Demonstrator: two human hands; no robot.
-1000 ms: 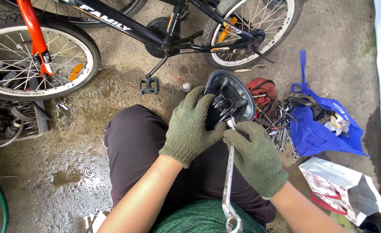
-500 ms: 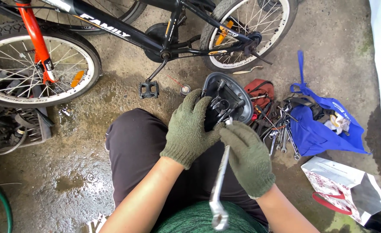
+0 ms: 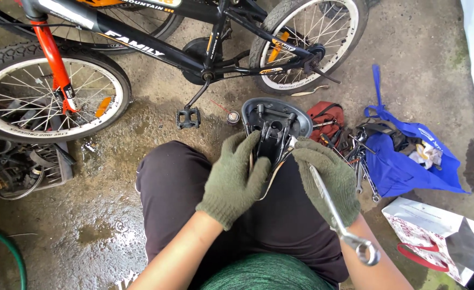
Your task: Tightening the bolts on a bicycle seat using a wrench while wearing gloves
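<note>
While the gloved left hand (image 3: 234,180) clamps the upturned bicycle saddle (image 3: 276,124) on the lap, the gloved right hand (image 3: 329,180) grips a wrench (image 3: 338,220) at its underside.

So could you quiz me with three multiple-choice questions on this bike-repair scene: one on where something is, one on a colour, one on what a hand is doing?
1. Where does the blue bag lie?
A. On the ground to the person's right
B. Hung on the bicycle
C. On the person's lap

2. What colour is the bicycle's front fork?
A. Green
B. Red
C. White

3. What is the right hand doing?
A. Resting open on the floor
B. Gripping a metal spanner
C. Holding a pedal

Answers:
1 A, the bag sits on the concrete beside the scattered tools.
2 B, the fork by the front wheel is red.
3 B, the gloved fingers close round the spanner, while the left hand steadies the upturned saddle.
</note>
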